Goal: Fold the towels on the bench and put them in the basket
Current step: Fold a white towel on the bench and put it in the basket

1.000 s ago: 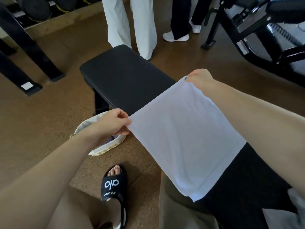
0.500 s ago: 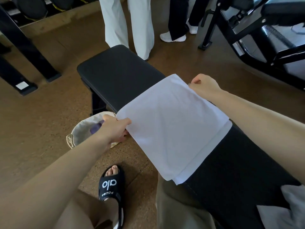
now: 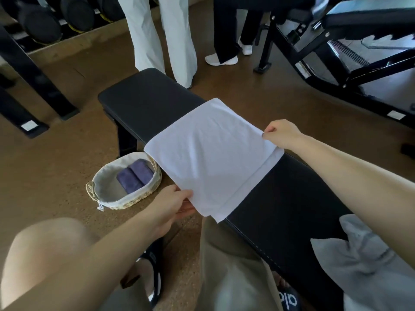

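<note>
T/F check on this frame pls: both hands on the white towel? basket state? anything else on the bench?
1. The left hand and the right hand each pinch a corner of the white cloth towel. True.
2. The white cloth towel hangs in the air, clear of the black padded bench. False: it lies flat across the bench, one end overhanging the side near the basket.
3. The round woven basket with a pale liner is empty. False: folded purple towels lie inside.
4. The basket stands on the brown floor, beside the bench. True.
5. A crumpled grey towel lies on the near end of the bench. True.
</note>
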